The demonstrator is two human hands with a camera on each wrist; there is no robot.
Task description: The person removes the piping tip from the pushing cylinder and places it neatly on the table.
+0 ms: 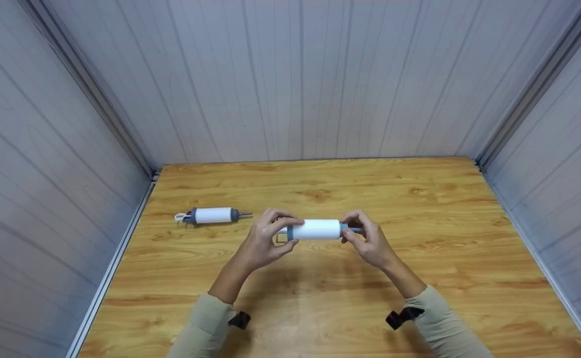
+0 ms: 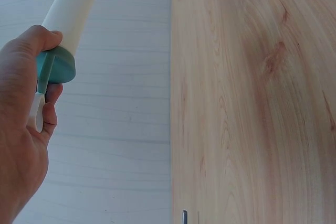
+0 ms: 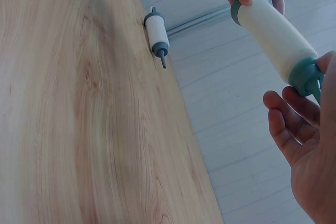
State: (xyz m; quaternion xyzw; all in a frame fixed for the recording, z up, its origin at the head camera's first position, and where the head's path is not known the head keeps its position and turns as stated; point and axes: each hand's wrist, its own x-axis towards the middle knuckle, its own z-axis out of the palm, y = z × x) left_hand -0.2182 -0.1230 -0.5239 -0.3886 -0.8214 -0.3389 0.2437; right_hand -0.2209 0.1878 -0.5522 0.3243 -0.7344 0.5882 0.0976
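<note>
A white tube with teal end caps (image 1: 320, 229) is held level over the table between both hands. My left hand (image 1: 265, 241) grips its left end, thumb pressed on the white barrel (image 2: 72, 11) beside the teal cap (image 2: 64, 66). A white handle piece (image 2: 37, 113) sticks out below that cap, among the left fingers. At the other end, my right hand (image 1: 374, 244) pinches the teal cap (image 3: 303, 74) between thumb and fingers. A thin teal spout (image 1: 356, 229) extends past that cap, partly hidden by the right hand.
A similar white tube with dark grey caps (image 1: 214, 215) lies on the wooden table (image 1: 320, 189) to the left, its spout pointing right. Pale panel walls (image 1: 290, 89) enclose the table at the back and both sides.
</note>
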